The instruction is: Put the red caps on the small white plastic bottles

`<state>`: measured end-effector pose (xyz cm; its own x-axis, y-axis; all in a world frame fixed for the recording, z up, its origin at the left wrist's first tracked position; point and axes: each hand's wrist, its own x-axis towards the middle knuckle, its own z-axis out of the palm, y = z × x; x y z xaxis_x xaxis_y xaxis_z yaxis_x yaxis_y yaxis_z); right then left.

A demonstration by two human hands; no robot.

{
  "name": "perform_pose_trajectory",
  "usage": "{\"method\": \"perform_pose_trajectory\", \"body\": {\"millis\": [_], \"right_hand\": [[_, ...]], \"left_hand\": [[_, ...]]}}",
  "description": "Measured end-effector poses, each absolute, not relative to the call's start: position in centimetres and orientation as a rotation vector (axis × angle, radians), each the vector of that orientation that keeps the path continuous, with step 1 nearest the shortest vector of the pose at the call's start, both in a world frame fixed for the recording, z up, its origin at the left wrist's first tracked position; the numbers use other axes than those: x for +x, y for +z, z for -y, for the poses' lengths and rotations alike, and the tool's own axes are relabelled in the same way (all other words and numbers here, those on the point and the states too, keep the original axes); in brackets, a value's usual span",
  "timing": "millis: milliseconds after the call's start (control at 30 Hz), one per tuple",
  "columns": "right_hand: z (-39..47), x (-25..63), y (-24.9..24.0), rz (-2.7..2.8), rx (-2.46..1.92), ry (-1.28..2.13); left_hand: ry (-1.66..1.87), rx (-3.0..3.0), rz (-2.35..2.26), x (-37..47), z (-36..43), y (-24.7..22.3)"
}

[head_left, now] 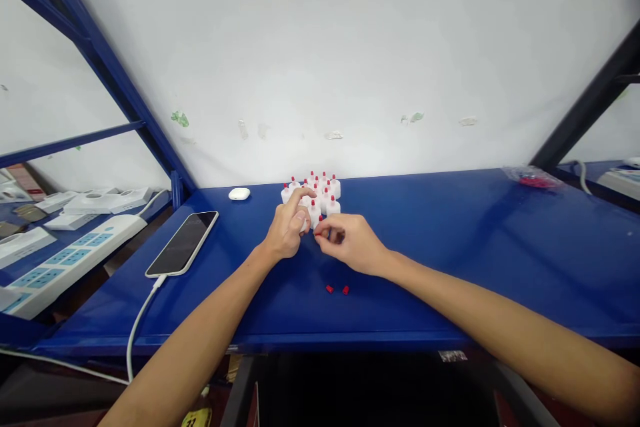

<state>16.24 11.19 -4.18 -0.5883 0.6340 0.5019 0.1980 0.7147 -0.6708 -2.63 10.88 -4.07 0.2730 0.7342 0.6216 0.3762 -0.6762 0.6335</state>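
Observation:
Small white plastic bottles with red caps [334, 187] stand in a tight cluster near the back of the blue table. My left hand [286, 228] is at the cluster's front left, its fingers curled round a small white bottle [304, 219] that they partly hide. Close beside it, my right hand [353, 243] is closed in a pinch, with a bit of red showing at the fingertips that looks like a cap [316, 233]. Two loose red caps [329, 289] lie on the table in front of my hands.
A white earbud case [239, 194] and a phone [183, 243] on a charging cable lie to the left. Farther left, a power strip [75, 265] and white boxes sit beyond the blue frame post. A clear bag of red pieces [537, 180] is at the back right.

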Motion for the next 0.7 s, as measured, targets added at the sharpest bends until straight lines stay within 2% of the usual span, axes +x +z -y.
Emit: {"method": "perform_pose_trajectory", "body": {"millis": [100, 200, 500, 633, 700], "right_hand": [[-10.72, 16.02, -3.77, 1.800, -0.670, 1.129], [-10.37, 15.86, -3.57, 1.683, -0.647, 1.259], [-10.15, 15.80, -3.95, 1.852, -0.647, 1.188], [-10.18, 16.04, -4.18, 1.860, -0.618, 1.145], [-10.17, 16.26, -4.29, 1.899, -0.594, 0.990]], "left_hand": [[1.330, 2.190, -1.020, -2.58, -10.81, -4.09], [1.266, 2.227, -1.039, -2.46, -10.73, -4.14], [1.051, 2.398, -1.034, -2.14, -9.99, -3.30], [1.199, 2.247, -0.990, -2.25, -10.16, -3.38], [1.307, 2.125, -0.940, -2.26, -10.34, -3.49]]}}
